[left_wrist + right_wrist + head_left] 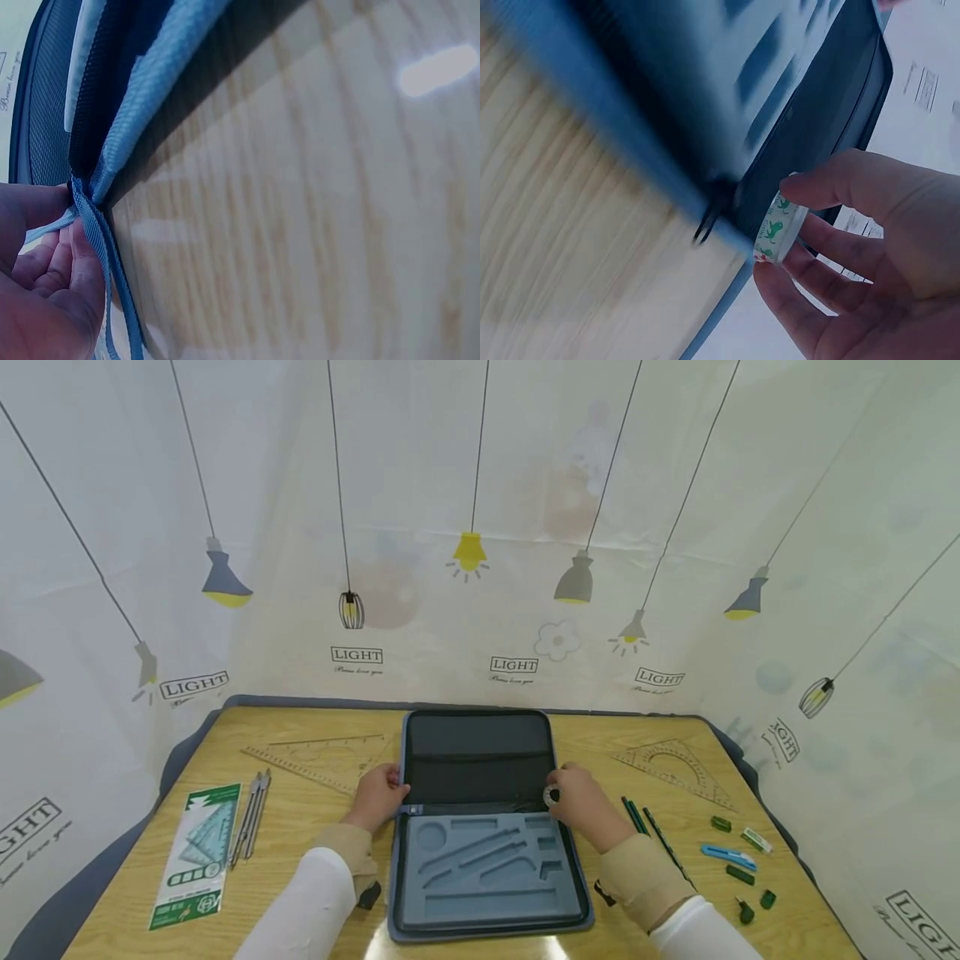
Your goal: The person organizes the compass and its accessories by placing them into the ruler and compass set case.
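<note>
A blue zippered case point(491, 937) lies unfolded on the table, its dark lid point(480, 732) at the far side and a grey-blue tray point(487, 889) with moulded recesses in the near half. No tools sit in the recesses. My left hand point(378, 795) pinches the case's left edge near the hinge, where blue fabric trim point(94, 225) shows by the fingers. At the opposite edge, my right hand point(583, 803) holds a small roll of tape point(778, 229) with green print between thumb and fingertips, just above the case's right side.
To the left lie a green-and-white ruler packet point(197, 852), metal compasses point(251, 818) and a clear set square point(322, 760). At right are another set square point(675, 772), dark green pencils point(663, 839), a blue cutter point(728, 857), a white-and-green eraser point(756, 840) and several small green items.
</note>
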`<state>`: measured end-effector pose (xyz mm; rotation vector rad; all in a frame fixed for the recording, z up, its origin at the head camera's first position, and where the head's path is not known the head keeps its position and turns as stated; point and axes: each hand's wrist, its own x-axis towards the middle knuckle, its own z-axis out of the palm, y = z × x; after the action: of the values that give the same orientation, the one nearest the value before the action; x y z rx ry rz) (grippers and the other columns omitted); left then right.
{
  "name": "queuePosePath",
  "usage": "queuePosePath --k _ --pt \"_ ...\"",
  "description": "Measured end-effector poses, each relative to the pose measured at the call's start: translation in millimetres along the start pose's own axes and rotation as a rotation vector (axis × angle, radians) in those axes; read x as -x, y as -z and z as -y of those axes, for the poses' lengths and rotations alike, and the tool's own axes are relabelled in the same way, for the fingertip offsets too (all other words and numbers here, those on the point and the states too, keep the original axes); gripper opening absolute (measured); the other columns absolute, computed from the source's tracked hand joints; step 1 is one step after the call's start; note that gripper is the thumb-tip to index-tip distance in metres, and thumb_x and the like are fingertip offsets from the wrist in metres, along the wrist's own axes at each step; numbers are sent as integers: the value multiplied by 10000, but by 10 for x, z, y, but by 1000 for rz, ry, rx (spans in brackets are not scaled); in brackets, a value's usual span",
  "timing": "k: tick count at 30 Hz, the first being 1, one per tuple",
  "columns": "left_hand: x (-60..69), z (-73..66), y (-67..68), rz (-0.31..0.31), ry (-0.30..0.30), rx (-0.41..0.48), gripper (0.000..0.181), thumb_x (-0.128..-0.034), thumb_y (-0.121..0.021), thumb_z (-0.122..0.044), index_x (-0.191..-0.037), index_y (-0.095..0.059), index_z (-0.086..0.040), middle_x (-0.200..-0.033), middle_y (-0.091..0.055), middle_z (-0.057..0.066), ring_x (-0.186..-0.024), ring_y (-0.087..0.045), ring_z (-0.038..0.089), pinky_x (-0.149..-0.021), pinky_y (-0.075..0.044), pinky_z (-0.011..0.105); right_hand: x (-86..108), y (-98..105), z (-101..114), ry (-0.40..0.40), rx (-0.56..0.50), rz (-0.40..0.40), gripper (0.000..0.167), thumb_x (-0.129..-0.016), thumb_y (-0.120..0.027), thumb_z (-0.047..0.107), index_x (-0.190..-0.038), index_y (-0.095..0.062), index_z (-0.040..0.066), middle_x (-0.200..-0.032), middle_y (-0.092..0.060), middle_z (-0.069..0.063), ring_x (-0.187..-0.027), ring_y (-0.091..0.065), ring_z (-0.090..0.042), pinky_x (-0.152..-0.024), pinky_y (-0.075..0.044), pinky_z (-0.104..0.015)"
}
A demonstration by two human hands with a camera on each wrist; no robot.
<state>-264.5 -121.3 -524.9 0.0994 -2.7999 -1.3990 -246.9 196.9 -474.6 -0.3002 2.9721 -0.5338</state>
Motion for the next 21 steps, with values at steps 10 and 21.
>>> queuePosePath --k 10,21 --pt "-11 19 -21 -1 5 -2 322 -838 -644 -25 -1128 -583 102 -954 -626 189 -859 -610 260 -777 -513 389 2 -178 551 149 56 60 357 -732 -732 29 -1083 -666 23 -1050 -585 -136 -945 -553 -317 -745 -499 -390" --pt "13 -12 15 2 4 9 323 -838 -639 -16 -1129 -578 110 -950 -628 197 -862 -615 270 -774 -514 388 39 -472 1176 300 147 114 320 -773 -743 103 -1086 -679 106 -1034 -592 -53 -908 -562 -222 -735 -507 -307"
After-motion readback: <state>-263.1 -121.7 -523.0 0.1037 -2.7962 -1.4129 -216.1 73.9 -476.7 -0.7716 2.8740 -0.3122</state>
